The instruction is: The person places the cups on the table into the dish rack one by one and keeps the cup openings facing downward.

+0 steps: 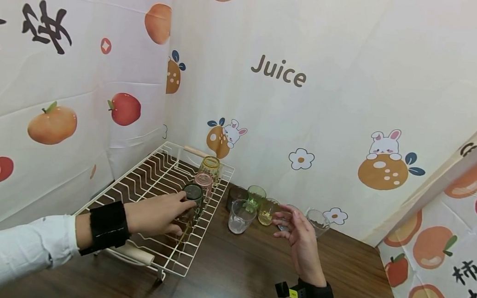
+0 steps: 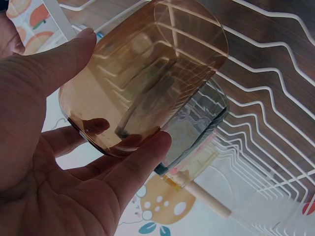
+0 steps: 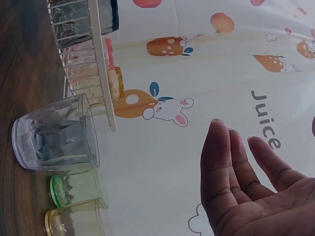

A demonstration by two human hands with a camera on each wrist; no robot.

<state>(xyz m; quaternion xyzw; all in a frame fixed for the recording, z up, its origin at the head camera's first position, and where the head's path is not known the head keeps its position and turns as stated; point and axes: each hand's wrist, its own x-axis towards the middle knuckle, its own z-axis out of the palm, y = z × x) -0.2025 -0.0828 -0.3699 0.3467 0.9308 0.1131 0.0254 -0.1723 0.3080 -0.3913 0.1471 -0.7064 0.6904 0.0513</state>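
My left hand (image 1: 157,215) reaches over a white wire dish rack (image 3: 104,73). Its thumb and fingers grip an amber glass (image 2: 147,73) around the base end, the mouth pointing to the rack wires. Right beyond it on the rack stands a dark grey-green glass (image 1: 194,193), upside down, then a pink glass (image 1: 204,180) and a yellow one (image 1: 210,162). My right hand (image 1: 298,238) is raised over the table, fingers loosely bent with nothing in them. Behind it is a clear glass (image 1: 318,221), and to its left a yellow glass (image 1: 266,213).
Left of my right hand stand another clear glass (image 1: 241,218), a green glass (image 1: 256,196) and a dark glass (image 1: 235,195), between the rack and the back wall. Fruit-printed cloth hangs on the walls around the brown wooden table (image 1: 225,273). The rack has wooden handles (image 1: 135,254).
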